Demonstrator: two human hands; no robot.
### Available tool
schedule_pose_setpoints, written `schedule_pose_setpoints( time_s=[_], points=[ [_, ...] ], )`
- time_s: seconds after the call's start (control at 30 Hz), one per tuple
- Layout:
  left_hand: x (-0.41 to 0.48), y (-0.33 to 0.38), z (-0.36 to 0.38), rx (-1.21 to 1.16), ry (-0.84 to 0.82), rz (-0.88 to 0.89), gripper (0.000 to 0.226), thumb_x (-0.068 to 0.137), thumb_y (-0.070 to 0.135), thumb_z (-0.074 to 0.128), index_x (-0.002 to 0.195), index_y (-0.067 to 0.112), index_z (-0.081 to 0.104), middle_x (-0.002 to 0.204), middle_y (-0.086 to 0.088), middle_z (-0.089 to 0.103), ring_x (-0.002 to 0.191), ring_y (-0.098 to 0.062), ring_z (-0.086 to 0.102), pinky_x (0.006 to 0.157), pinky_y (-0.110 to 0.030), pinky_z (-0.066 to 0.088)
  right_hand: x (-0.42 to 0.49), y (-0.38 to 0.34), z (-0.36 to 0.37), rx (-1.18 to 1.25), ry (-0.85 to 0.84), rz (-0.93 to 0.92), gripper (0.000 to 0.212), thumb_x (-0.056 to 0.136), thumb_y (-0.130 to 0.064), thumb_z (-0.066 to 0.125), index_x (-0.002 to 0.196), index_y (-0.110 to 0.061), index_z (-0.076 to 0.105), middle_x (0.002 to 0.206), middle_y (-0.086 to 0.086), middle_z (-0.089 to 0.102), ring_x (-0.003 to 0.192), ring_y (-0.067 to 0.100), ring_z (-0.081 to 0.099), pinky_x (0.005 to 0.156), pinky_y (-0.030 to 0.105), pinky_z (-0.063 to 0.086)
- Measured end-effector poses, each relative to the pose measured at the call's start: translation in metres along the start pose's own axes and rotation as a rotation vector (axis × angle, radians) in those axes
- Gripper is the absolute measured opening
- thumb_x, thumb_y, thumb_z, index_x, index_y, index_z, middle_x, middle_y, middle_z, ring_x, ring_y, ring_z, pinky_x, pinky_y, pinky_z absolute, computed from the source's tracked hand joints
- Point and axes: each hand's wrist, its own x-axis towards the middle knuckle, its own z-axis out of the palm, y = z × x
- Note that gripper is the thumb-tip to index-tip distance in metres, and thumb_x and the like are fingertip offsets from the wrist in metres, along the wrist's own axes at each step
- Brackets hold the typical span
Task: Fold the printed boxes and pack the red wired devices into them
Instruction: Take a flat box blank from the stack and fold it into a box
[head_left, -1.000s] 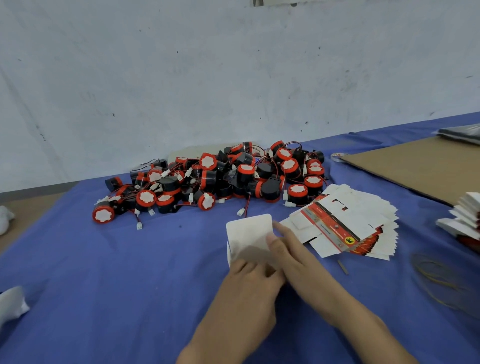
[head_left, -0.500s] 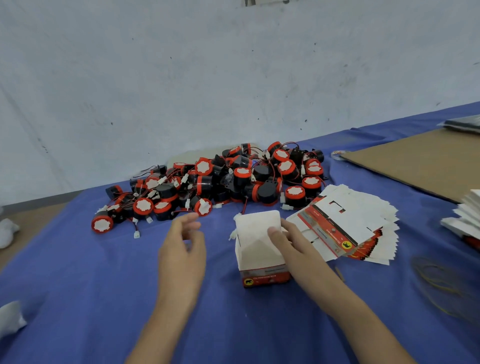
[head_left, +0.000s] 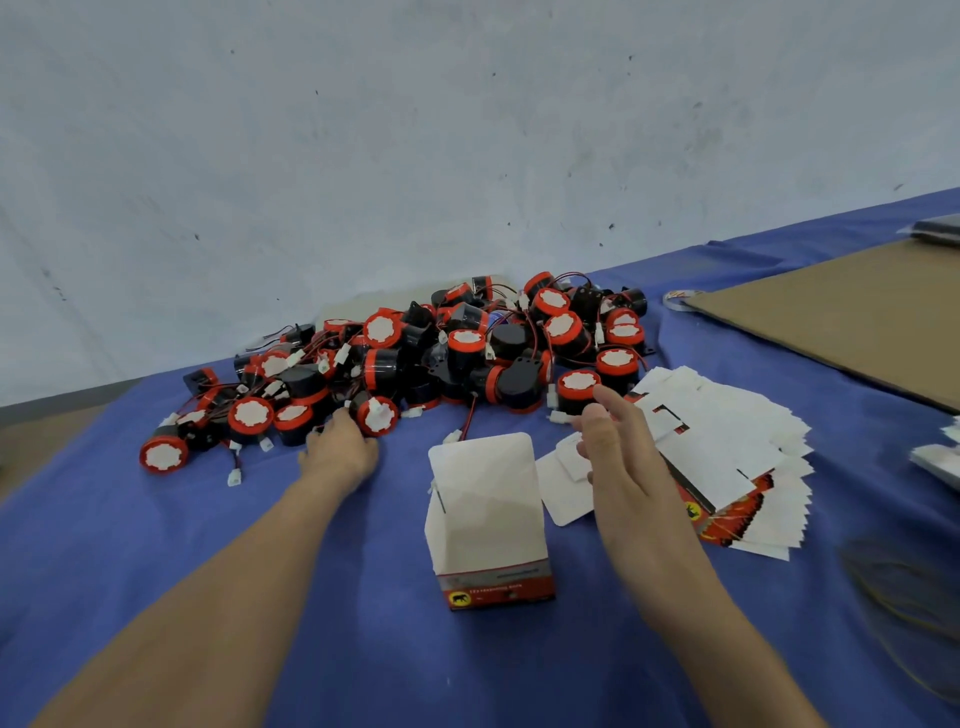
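Note:
A folded printed box (head_left: 488, 525) stands on the blue cloth (head_left: 156, 545) with its white lid flap up and a red printed band at its base. Behind it lies a heap of red-and-black wired devices (head_left: 467, 353). My left hand (head_left: 340, 452) reaches into the heap's front edge, fingers curled round one red wired device (head_left: 378, 415). My right hand (head_left: 618, 457) hovers just right of the box, fingers relaxed and apart, holding nothing. A fanned stack of flat printed boxes (head_left: 727, 447) lies under and right of that hand.
A brown cardboard sheet (head_left: 857, 317) covers the far right, with a tape roll (head_left: 678, 300) at its left corner. A white stack (head_left: 943, 457) sits at the right edge. Blurred rubber bands (head_left: 914, 597) lie at the near right. A pale wall rises behind.
My left hand has left the box and stretched forward to the heap, closing on a device. My right hand has lifted off the box's lid, which stands open.

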Motion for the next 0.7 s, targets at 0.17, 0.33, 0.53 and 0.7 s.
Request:
schedule_pose_setpoints(
  time_s=[0.17, 0.33, 0.53, 0.7],
  points=[
    [0.012, 0.001, 0.000, 0.032, -0.024, -0.061, 0.058, 0.099, 0.044, 0.053, 0.141, 0.007, 0.041, 0.146, -0.023, 0.040, 0.135, -0.044, 0.032, 0.111, -0.053, 0.031, 0.000, -0.002, -0.006, 0.014, 0.052, -0.019, 0.066, 0.083, -0.074, 0.028, 0.143, -0.048, 0.037, 0.139, -0.027, 0.049, 0.132, -0.004, 0.045, 0.094, 0.013, 0.036],
    [0.005, 0.000, 0.006, 0.021, 0.005, -0.067, 0.060, 0.098, 0.055, 0.047, 0.141, 0.013, 0.045, 0.147, -0.022, 0.033, 0.137, -0.042, 0.029, 0.114, -0.049, 0.025, -0.005, -0.008, -0.007, 0.001, 0.080, -0.035, 0.070, 0.081, -0.075, 0.026, 0.143, -0.045, 0.038, 0.137, -0.027, 0.050, 0.130, -0.002, 0.047, 0.097, 0.016, 0.038],
    [0.007, -0.003, 0.014, -0.276, 0.142, -0.039, 0.069, 0.090, 0.062, 0.059, 0.142, 0.019, 0.043, 0.145, -0.021, 0.035, 0.135, -0.042, 0.032, 0.113, -0.054, 0.027, -0.006, -0.012, -0.010, -0.018, 0.120, -0.055, 0.073, 0.078, -0.076, 0.026, 0.143, -0.045, 0.039, 0.125, -0.034, 0.052, 0.119, -0.015, 0.047, 0.081, 0.003, 0.037],
    [-0.003, 0.002, 0.023, -0.294, 0.371, 0.226, 0.055, 0.079, 0.064, 0.071, 0.109, 0.024, 0.045, 0.135, -0.009, 0.040, 0.130, -0.034, 0.036, 0.108, -0.050, 0.031, -0.002, -0.010, -0.007, -0.039, 0.134, -0.052, 0.044, 0.095, -0.062, 0.030, 0.136, -0.050, 0.042, 0.113, -0.041, 0.052, 0.108, -0.025, 0.045, 0.076, 0.000, 0.038]
  ],
)
